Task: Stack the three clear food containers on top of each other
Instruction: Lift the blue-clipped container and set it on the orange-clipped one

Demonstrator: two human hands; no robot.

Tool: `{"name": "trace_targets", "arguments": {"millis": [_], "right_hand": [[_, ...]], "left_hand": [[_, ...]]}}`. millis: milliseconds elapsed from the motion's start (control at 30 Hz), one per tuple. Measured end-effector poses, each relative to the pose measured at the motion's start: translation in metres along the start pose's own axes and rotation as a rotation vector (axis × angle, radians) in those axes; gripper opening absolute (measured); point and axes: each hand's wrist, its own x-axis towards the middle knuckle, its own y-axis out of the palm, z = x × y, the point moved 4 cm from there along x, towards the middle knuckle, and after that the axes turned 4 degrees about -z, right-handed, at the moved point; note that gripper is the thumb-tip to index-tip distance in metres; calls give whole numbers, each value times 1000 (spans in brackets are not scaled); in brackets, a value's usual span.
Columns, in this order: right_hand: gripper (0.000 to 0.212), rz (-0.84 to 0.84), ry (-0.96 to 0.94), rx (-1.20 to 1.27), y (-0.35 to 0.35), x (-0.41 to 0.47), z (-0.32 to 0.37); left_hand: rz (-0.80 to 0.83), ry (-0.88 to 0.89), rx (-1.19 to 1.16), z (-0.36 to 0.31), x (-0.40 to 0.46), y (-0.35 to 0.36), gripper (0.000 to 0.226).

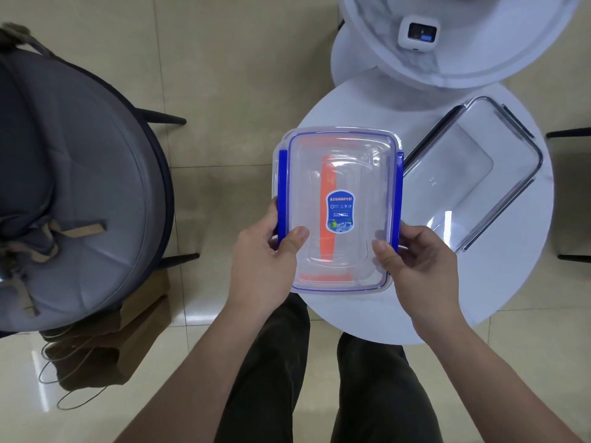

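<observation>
The person holds a blue-clipped container [339, 209] in both hands above the near left part of the round white surface [511, 282]. The left hand [265, 251] has its grip pinched on the container's left near corner, thumb on the lid; the right hand [415, 257] pinches the right near corner the same way. Through the clear plastic, orange edges [327, 212] show, so an orange-trimmed container seems to sit right under the blue one; whether the two already touch cannot be told. If so, one stacking step is about done. A third, dark-clipped container [473, 177] lies just beside, to the right on the surface, tilted askew and not yet stacked.

Behind the surface stands a white fan [447, 43]. To the left a grey cushioned chair [80, 187] stands on a glossy beige tiled floor [224, 75]; dark chair legs show at the right edge.
</observation>
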Motion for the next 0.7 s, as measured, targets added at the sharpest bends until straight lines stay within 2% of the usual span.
{"name": "trace_targets", "arguments": {"millis": [100, 267, 567, 700], "right_hand": [[26, 12, 1, 6, 1, -1, 1], [44, 33, 7, -4, 1, -1, 2], [49, 79, -20, 11, -1, 1, -1], [50, 91, 5, 45, -4, 5, -6]], "left_hand": [[8, -18, -27, 0, 0, -2, 53], [31, -46, -108, 2, 2, -4, 50], [52, -84, -186, 6, 4, -7, 46], [-46, -128, -152, 14, 5, -11, 59]]}}
